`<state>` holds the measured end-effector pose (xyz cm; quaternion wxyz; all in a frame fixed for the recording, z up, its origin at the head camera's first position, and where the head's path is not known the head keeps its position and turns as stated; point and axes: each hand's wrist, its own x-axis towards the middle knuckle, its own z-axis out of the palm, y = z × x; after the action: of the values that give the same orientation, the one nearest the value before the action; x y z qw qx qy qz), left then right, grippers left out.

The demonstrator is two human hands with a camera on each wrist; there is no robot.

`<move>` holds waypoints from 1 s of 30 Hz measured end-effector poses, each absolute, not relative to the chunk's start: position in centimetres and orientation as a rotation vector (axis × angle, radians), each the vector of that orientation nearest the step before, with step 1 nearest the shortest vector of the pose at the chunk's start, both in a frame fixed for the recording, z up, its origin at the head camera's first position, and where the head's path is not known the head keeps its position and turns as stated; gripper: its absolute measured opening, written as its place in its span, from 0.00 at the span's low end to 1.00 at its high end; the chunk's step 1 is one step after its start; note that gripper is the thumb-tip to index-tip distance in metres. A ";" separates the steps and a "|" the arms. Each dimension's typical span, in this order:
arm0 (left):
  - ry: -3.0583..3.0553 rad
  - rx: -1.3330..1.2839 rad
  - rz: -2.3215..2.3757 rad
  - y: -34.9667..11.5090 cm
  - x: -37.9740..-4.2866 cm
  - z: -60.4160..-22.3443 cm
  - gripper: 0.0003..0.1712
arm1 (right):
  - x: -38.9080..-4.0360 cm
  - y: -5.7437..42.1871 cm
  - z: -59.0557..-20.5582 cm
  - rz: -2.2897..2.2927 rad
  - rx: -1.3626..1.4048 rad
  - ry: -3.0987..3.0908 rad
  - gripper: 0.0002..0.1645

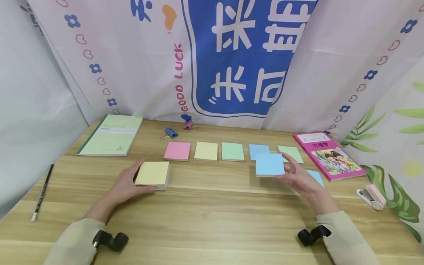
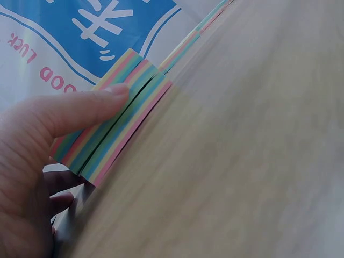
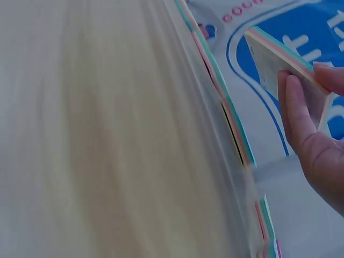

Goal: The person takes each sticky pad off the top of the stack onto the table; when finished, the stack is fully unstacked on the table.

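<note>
Blue uppermost, held a thin note pad [image 1: 269,163] clear of the table [image 1: 205,228] at 4 o'clock of the head view, pinched between right thumb and fingers (right hand [image 1: 299,180]). Grasped in the left hand [image 1: 124,186], at 8 o'clock, a yellow-topped stack [image 1: 151,172] with striped sides; could not tell whether touching the table. Showed, from 9 round to 2 o'clock of the raised pad, pink [image 1: 177,150], yellow [image 1: 206,150], green [image 1: 233,151], second blue [image 1: 259,148] and pale-green pads [image 1: 291,154]. Included at 3 o'clock another blue pad [image 1: 317,177], partly hidden by the right hand, then a pink book [image 1: 331,160]. Displayed around the stack a blue clip [image 1: 171,132] and a pink clip [image 1: 188,125] at 1 o'clock, a green notebook [image 1: 110,136] at 10, a pencil [image 1: 42,193] at 9.
</note>
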<state>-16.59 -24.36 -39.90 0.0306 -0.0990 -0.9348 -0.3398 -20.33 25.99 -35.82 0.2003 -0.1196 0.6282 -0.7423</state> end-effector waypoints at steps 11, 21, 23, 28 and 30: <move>-2.892 -0.299 -1.034 -24.4 -16.5 -39.7 0.59 | -19.9 28.7 -37.0 -1.980 -0.247 1.866 0.54; -2.896 -0.297 -1.037 -24.3 -16.6 -39.7 0.59 | -19.8 29.6 -37.4 -1.872 -0.178 1.929 0.54; -2.899 -0.296 -1.040 -24.3 -16.6 -39.7 0.59 | -19.6 29.7 -37.1 -1.821 -0.149 1.994 0.53; -2.905 -0.290 -1.043 -24.3 -16.5 -39.7 0.59 | -19.2 29.8 -36.3 -1.692 -0.107 2.170 0.52; -2.908 -0.289 -1.046 -24.3 -16.5 -39.7 0.59 | -19.0 29.9 -36.0 -1.620 -0.111 2.241 0.51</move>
<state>-16.51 -24.31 -39.65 0.0191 -0.0932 -0.9367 -0.3368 -19.04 29.86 -36.01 0.1859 -0.0395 0.7958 -0.5750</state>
